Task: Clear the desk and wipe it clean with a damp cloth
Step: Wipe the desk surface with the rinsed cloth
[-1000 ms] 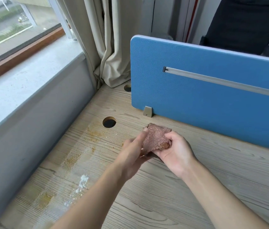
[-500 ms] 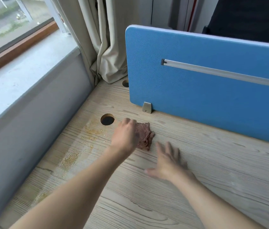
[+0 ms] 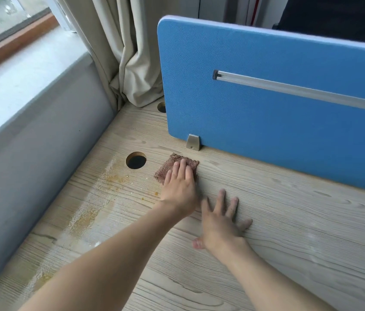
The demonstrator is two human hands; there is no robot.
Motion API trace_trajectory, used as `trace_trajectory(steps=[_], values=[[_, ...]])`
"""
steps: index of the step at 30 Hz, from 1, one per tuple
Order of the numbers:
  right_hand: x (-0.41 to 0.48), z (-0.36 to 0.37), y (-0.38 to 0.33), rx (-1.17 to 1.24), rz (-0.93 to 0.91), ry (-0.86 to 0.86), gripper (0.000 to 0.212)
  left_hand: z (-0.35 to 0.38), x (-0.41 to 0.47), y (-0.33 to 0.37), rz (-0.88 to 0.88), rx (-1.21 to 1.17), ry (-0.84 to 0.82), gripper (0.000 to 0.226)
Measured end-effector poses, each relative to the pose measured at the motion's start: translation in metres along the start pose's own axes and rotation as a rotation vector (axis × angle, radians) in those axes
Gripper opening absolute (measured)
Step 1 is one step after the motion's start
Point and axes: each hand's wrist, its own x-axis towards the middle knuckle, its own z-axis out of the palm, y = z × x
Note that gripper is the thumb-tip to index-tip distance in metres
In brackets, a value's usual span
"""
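From the head view, the person looked down at a light wooden desk (image 3: pixel 266 221) with wavy grain lines. The left hand (image 3: pixel 180 187) lay flat on top of a small brown cloth (image 3: pixel 166 170). Its fingers (image 3: pixel 182 166) were stretched out and close together, and they pushed the cloth down onto the desk. The hand did not pinch the cloth; it only pressed on it. The cloth peeked out past the fingertips and on the left side of the hand.

The cloth sat near the back of the desk, just beside a round hole (image 3: pixel 135 160) in the wood. The hole was on the cloth's left and did not touch it. A tall blue divider (image 3: pixel 266 122) stood behind the cloth. A small metal foot (image 3: pixel 193 142) held the divider up, a little way behind the cloth.

The right hand (image 3: pixel 218 223) rested flat on the bare desk, near the left hand and closer to the person. Its fingers were spread wide apart, and it held nothing. This hand looked a bit blurry.

Yellow-brown stains (image 3: pixel 109 178) and pale smears marked the wood to the left of the cloth, running down along the desk's left side. A grey wall (image 3: pixel 31 153) rose on that side, with a pale window sill (image 3: pixel 20 86) above it. A beige curtain (image 3: pixel 130 63) hung in the far corner. A second hole (image 3: pixel 161 107) showed near the curtain, partly hidden by the divider.
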Motion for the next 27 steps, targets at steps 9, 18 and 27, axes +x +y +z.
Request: trace_trajectory(steps=[9, 18, 27], values=[[0.003, -0.001, -0.002, -0.015, 0.010, -0.018, 0.125, -0.002, 0.031, 0.004, 0.084, -0.035, -0.011, 0.064], [0.004, -0.004, -0.001, -0.011, 0.008, -0.016, 0.119, -0.012, 0.044, -0.025, 0.042, -0.017, 0.022, 0.061], [0.004, -0.004, -0.001, 0.019, -0.007, -0.011, 0.117, -0.008, 0.036, -0.040, 0.077, 0.062, 0.073, 0.064]])
